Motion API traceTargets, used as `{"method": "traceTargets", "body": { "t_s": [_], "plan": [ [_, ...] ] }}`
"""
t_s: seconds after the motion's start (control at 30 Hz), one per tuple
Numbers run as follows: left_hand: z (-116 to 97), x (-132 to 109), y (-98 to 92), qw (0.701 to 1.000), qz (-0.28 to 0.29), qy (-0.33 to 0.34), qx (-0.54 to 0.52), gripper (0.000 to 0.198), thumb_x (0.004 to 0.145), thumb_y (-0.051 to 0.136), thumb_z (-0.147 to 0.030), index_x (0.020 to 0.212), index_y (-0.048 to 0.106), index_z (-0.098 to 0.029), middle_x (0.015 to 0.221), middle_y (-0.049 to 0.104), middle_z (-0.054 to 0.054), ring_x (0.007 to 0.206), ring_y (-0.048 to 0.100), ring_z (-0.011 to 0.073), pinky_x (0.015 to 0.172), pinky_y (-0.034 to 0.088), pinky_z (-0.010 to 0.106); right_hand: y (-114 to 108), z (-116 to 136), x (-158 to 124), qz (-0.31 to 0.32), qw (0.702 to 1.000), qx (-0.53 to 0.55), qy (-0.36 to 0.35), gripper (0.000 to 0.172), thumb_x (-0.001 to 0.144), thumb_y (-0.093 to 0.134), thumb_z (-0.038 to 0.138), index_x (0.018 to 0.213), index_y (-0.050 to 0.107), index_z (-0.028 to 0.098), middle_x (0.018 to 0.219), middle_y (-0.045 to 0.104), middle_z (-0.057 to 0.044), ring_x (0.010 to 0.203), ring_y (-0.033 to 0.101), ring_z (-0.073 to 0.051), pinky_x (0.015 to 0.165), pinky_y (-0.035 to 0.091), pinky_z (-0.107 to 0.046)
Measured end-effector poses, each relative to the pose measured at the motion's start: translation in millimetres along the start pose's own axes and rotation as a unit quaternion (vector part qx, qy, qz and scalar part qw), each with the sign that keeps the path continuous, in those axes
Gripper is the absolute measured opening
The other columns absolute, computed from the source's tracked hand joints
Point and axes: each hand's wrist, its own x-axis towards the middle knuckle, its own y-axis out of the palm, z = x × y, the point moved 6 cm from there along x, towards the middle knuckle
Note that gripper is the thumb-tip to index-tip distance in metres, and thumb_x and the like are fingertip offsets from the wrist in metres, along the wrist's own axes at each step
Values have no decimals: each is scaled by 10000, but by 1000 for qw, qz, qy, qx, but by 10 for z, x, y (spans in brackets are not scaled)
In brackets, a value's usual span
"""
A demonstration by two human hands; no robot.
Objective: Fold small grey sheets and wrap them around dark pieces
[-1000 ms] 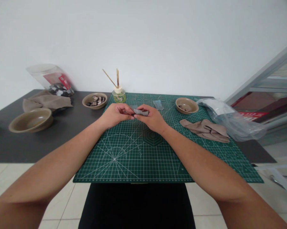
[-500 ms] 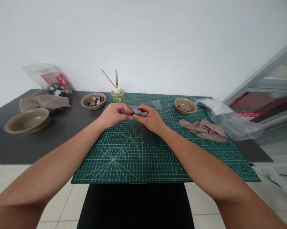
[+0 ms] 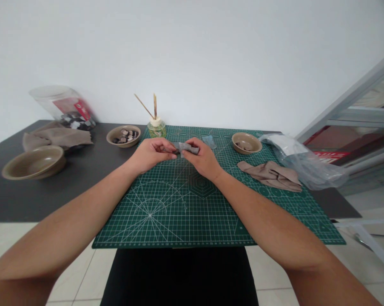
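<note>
Above the green cutting mat, both hands meet near the middle. My right hand pinches a small piece of grey cloth between thumb and fingers. My left hand is closed at the cloth's left side, its fingertips on a small dark piece that is partly hidden. A small pale blue packet lies on the mat just behind my right hand.
Left: a bowl of dark and pale pieces, a larger bowl, a brown cloth, a clear jar and a reed bottle. Right: a small bowl, another brown cloth and a clear plastic bag.
The grey cloth now shows more between my hands, standing wider beside the left fingertips. My hands have stayed nearly in place. The whole view has shifted slightly.
</note>
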Motion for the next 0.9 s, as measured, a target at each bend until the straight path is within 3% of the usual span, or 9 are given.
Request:
{"method": "traceTargets", "body": {
  "t_s": [0.33,0.57,0.9],
  "plan": [
    [1,0,24,1000,6,-6,-1,299,562,945,-225,776,749,-155,815,779,38,758,723,159,786,603,330,57,-3,-20,49,999,-15,-6,182,849,664,404,868,632,226,756,592,34,732,515,-163,721,389,-304],
    [-15,-5,12,1000,-5,-4,-12,299,561,943,-213,776,747,-149,806,782,38,738,725,148,760,603,307,33,22,-13,23,1000,-4,-18,199,850,700,420,856,656,226,778,629,24,762,546,-171,744,402,-309],
    [25,-21,19,999,11,-39,-2,346,566,950,-243,847,767,-155,802,796,40,740,751,179,807,631,356,75,54,-37,46,999,-13,-22,171,844,713,393,890,664,235,821,667,21,798,579,-180,781,427,-312]
  ]
}}
